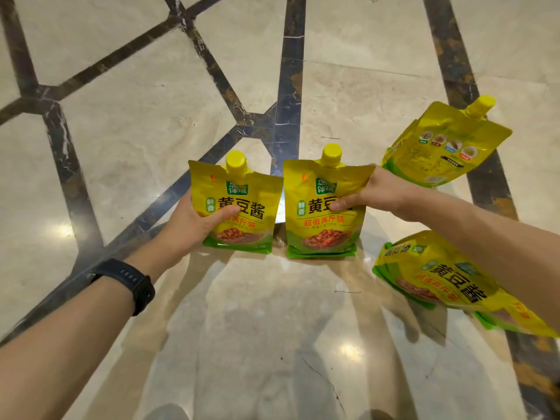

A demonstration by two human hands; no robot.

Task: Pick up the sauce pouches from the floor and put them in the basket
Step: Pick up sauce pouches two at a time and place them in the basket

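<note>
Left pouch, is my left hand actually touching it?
Touching. The head view shows the left hand gripping the left pouch, its thumb pressed flat across the printed front with no gap.

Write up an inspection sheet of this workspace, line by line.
Surface: glossy marble floor with dark inlay strips.
Job's things: left pouch and right pouch upright, both held; back-facing pouch and face-up pouch lie on the floor to the right, with another pouch edge under the latter; basket not in view.
Clutter: nothing seen.
Hands: left hand grips the left pouch; right hand grips the right pouch.
Cables: nothing seen.
Surroundings: black wristband on the left wrist; light glare on the floor.
</note>
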